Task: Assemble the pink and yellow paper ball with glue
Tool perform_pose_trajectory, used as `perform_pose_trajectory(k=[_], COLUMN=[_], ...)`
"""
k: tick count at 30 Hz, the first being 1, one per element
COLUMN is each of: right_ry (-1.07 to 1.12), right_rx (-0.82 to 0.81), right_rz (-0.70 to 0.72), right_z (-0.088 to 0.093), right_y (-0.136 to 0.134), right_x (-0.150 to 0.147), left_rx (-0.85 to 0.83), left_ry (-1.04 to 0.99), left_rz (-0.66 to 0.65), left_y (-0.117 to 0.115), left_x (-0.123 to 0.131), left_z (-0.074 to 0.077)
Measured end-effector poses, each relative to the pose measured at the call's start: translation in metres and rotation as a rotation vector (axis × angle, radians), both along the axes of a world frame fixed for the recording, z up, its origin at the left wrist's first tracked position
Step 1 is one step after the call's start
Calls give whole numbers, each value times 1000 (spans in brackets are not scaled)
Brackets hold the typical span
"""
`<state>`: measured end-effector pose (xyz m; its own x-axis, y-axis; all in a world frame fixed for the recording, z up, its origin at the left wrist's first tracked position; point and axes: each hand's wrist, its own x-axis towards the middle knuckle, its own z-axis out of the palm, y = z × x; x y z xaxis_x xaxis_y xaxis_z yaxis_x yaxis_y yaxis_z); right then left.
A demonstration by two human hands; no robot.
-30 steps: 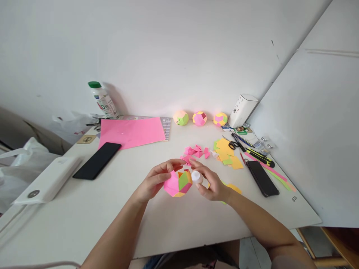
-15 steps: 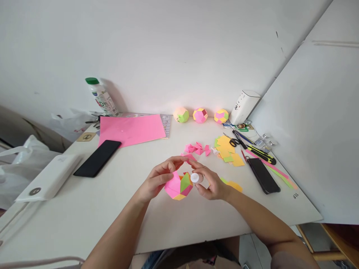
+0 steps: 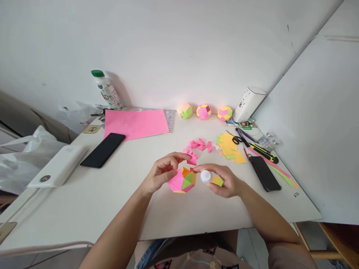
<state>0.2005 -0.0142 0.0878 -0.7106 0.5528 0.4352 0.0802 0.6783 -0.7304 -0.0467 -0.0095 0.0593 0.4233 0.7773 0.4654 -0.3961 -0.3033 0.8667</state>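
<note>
My left hand (image 3: 162, 175) pinches a partly open paper ball (image 3: 179, 182) of pink, green and yellow panels. The ball's top gapes, with orange and green flaps standing up. In my right hand (image 3: 224, 181) is a small white-capped bottle (image 3: 206, 176), its cap facing me. The right index fingertip reaches to the ball's right rim; whether it touches cannot be made out. Folded pink paper pieces (image 3: 199, 145) lie just beyond my hands. Behind the right hand some yellow and green paper (image 3: 217, 181) shows.
Three finished paper balls (image 3: 203, 111) stand along the wall. Yellow and green paper squares (image 3: 228, 145), scissors (image 3: 237, 139), a cutter (image 3: 262, 152) and a black case (image 3: 264, 173) lie right. Left are a pink sheet (image 3: 137, 123), a black phone (image 3: 103, 150) and a white power bank (image 3: 58, 166).
My right hand, with the bottle, has shifted right, so the bottle sits farther from the ball. The left hand keeps its hold. The whole view has shifted slightly.
</note>
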Motion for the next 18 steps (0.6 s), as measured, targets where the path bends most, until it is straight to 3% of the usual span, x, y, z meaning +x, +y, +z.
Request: perform_pose_trajectory(k=[4,8,13,18], right_ry=[-96,-238,-163,-188], right_rx=[190,166,299,155], right_rz=[-90,-177,-127,-167], right_z=[38,66,72,69], right_y=[8,11,11,14], right_x=[14,15,10,13], left_rx=[-52,-148,-267,-333], left_ry=[13,73,191,312], left_rz=[-34,-27,-61,-115], left_y=[-1,-3,-5,-5], left_x=[1,0,2,6], left_z=[-1,-2,4,6])
